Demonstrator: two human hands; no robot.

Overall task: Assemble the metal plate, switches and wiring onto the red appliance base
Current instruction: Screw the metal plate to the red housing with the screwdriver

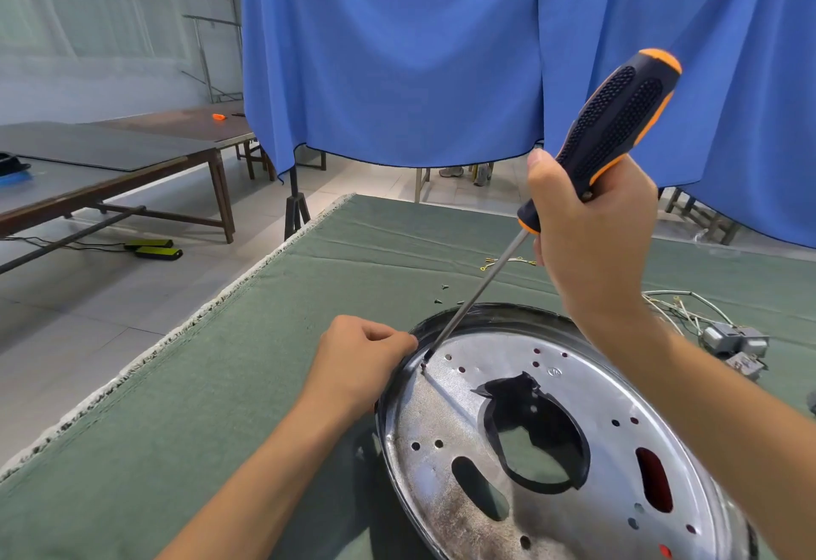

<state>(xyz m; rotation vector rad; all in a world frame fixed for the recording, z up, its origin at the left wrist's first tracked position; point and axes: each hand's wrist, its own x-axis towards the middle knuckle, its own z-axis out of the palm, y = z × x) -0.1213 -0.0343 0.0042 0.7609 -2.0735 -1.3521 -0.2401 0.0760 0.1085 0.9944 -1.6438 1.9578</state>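
A round silver metal plate (574, 449) with several holes and cut-outs lies in the appliance base; red shows through a slot (654, 480). My right hand (591, 241) grips a black and orange screwdriver (613, 126), its tip on a screw (425, 364) at the plate's far-left edge. My left hand (357, 360) rests on the base's rim (388, 396) beside that screw, fingers curled. Grey switches (735, 347) with white wiring (675, 307) lie on the cloth to the right.
The work sits on a green cloth-covered table (221, 383). Loose screws (441, 294) and short wires with yellow terminals (508, 261) lie beyond the plate. A blue curtain (441, 51) hangs behind. Wooden tables (110, 170) stand at the left.
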